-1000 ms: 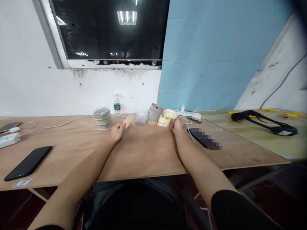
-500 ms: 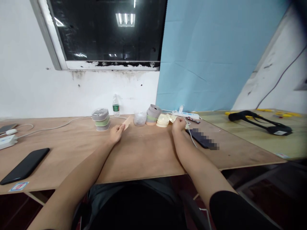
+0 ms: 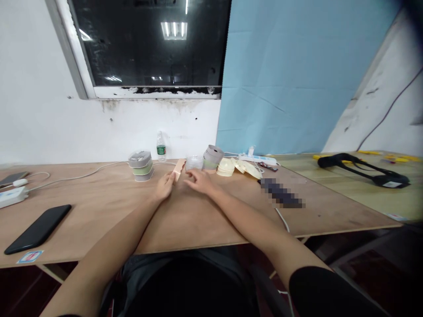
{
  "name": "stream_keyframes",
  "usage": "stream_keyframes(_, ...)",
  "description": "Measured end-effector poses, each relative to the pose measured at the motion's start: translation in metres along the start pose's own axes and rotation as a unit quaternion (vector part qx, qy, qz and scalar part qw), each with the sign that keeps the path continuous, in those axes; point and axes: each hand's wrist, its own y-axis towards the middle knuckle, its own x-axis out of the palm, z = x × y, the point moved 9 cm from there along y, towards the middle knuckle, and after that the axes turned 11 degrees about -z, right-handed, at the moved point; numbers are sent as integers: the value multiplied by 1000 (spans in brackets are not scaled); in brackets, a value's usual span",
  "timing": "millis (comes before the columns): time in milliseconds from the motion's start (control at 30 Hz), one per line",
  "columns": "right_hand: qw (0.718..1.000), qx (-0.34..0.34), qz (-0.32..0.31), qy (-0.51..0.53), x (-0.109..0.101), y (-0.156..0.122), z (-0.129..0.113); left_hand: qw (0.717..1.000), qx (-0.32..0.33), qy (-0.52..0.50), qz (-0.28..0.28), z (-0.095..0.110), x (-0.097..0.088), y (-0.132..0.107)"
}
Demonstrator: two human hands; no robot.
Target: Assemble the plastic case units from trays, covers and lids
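My left hand (image 3: pixel 164 186) rests on the wooden table (image 3: pixel 198 211) and pinches a small tan strip (image 3: pixel 178 168) that tilts up toward the back. Close beside it on the right lies my right hand (image 3: pixel 198 180), fingers stretched out over the table toward the strip, holding nothing. Just behind the hands stand a clear plastic cup (image 3: pixel 194 162) and a tilted stack of grey and green rings (image 3: pixel 212 158). Cream-coloured discs (image 3: pixel 228 167) lie to the right of that stack, some spilled sideways (image 3: pixel 247 168).
A second stack of rings (image 3: pixel 141 164) and a water bottle (image 3: pixel 161 146) stand at the back left. A black phone (image 3: pixel 38 228) lies near the left front edge. A power strip (image 3: pixel 257 157), a blurred dark object (image 3: pixel 280 193) and a black strap (image 3: pixel 363 169) are on the right.
My right hand has left the discs and cable at the right and swung left to lie beside my left hand. Some discs now lie spilled to the right of their pile.
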Motion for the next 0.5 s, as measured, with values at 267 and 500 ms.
stream_keyframes(267,998,-22,-10,-54,21,5,-34,994,19,-51,-91,-2,21,0)
stream_keyframes(500,989,71,118,-56,-33,-2,15,990,67,112,-55,8,8,-2)
